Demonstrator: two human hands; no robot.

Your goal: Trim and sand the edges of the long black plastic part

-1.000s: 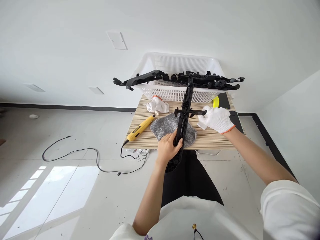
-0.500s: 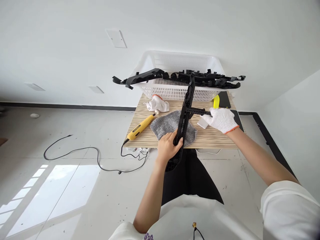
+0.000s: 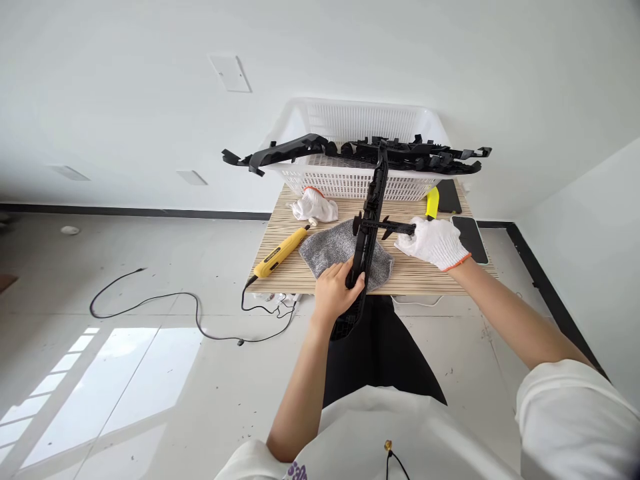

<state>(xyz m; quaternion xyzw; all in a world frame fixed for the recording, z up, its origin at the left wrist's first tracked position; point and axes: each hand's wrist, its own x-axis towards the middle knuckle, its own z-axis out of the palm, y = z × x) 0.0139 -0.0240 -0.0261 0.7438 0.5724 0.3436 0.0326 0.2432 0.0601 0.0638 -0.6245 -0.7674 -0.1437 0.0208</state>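
One black strip (image 3: 366, 250) slants through the gripping left hand (image 3: 334, 291) (gloved right hand (image 3: 433, 242) clasps a caliper (image 3: 397, 227)).

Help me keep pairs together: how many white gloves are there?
2: one worn by the right hand, one crumpled glove on the table before the basket; others may be hidden.

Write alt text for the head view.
A bare left hand holds a long black plastic strip over a gray cloth, while the white-gloved right hand holds a slim black caliper-like tool across the strip. Behind, black plastic parts lie across a white plastic basket.
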